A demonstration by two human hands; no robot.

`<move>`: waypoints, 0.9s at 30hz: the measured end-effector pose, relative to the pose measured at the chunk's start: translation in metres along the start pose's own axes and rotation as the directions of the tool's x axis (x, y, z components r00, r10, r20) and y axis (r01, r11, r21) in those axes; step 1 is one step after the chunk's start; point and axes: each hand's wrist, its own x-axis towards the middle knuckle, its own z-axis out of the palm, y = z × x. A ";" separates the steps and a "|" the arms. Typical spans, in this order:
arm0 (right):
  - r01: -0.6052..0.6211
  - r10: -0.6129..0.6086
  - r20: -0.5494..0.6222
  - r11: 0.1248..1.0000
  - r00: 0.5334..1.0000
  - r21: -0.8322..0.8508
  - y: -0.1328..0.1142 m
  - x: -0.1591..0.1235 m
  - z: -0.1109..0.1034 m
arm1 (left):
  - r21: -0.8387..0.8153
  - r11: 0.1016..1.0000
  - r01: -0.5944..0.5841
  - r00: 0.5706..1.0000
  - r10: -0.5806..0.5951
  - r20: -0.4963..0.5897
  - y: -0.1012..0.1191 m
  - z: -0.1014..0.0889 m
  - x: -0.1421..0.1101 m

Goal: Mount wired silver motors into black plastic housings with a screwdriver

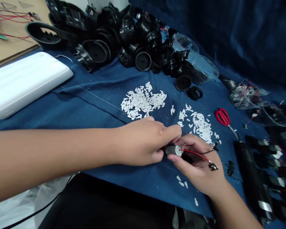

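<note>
My right hand [200, 162] holds a small grey cylindrical motor [173, 150] between thumb and fingers. A red wire [195, 153] runs from the motor's pale end to a small dark round part [213, 166] with a metal tip, lying over the palm. A thin black wire also crosses the fingers. My left hand [147, 141] is closed against the motor's other end, thumb and forefinger pinched together. What sits between those fingers is hidden. Just beyond my hands are a pile of small white plastic pieces [143, 100] and a second white heap [201, 127].
Black plastic housings [105, 41] are heaped at the back. A white box-shaped object [28, 82] lies at left, red-handled scissors [222, 117] at right. Clear plastic tubs [206, 68] stand behind. Black cylinders [252, 178] line the right side. Several white pieces [181, 183] lie near the front edge.
</note>
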 end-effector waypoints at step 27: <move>0.125 -0.120 0.035 0.974 0.992 -0.188 -0.010 0.007 0.005 | -0.036 0.998 0.043 0.998 -0.041 0.048 0.003 0.000 0.003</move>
